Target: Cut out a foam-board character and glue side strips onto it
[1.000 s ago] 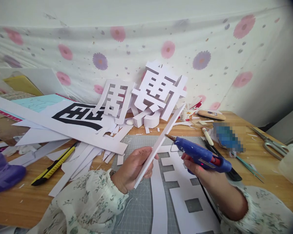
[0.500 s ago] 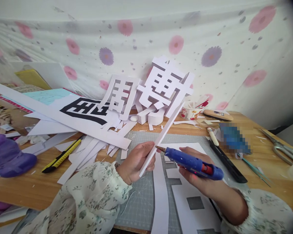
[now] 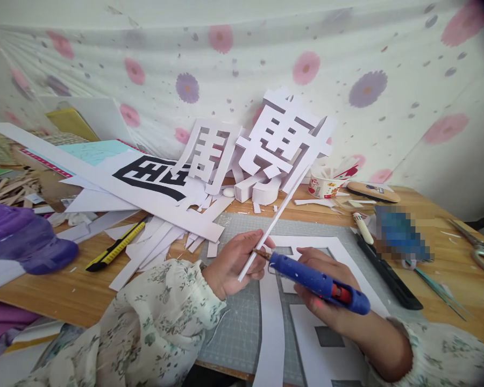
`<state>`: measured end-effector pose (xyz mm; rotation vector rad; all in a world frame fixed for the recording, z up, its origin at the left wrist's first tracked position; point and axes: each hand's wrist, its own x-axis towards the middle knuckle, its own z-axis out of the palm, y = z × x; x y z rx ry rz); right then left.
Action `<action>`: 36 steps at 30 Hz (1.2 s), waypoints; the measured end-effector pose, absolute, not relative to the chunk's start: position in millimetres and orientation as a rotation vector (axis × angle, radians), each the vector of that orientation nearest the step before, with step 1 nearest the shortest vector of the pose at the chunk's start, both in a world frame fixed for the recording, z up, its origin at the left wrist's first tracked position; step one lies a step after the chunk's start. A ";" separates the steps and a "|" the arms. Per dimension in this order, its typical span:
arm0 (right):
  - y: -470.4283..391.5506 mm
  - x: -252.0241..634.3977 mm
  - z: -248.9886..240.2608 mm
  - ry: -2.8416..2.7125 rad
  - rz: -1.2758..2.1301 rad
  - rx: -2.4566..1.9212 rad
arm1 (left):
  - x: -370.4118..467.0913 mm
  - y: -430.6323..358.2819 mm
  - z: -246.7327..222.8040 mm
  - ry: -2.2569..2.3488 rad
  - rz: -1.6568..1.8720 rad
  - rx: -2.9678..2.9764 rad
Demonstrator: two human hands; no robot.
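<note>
My left hand (image 3: 237, 260) is closed round the lower part of a long, narrow white foam-board strip (image 3: 277, 216), which slants up to the right with its thin edge toward me. My right hand (image 3: 334, 279) grips a blue hot glue gun (image 3: 312, 277); the metal nozzle is at the strip, just beside my left fingers. I cannot tell whether the tip touches it. Under both hands, a cut-out white character (image 3: 347, 252) with several openings lies on a grey cutting mat (image 3: 236, 333).
Built-up white characters (image 3: 280, 142) stand at the back. Left are white offcuts (image 3: 145, 252), a yellow utility knife (image 3: 116, 244) and a purple object (image 3: 28, 236). Right are a black knife (image 3: 389, 274), a pen (image 3: 362, 228), tweezers (image 3: 443, 293), scissors (image 3: 482, 250) and a paper cup (image 3: 326, 183).
The strip has turned so its thin edge faces me more. The nozzle sits slightly lower along it. My view has shifted a little to the left.
</note>
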<state>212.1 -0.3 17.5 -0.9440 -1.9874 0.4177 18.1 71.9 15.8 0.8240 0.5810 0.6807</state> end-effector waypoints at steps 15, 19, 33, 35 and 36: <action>-3.0 205.5 14.2 -2.096 0.421 -0.908 | 19.4 68.6 21.1 0.646 0.732 0.772; -3.8 207.0 12.1 -2.113 0.449 -0.930 | 19.4 68.1 21.4 0.646 0.740 0.776; -2.9 204.3 19.3 -1.967 0.386 -1.044 | 18.6 72.7 16.0 0.626 0.665 0.694; -4.8 202.2 16.8 -2.011 0.392 -0.996 | 18.1 71.2 17.1 0.637 0.699 0.699; -5.9 201.3 15.0 -2.037 0.401 -0.982 | 17.9 70.4 17.7 0.643 0.719 0.706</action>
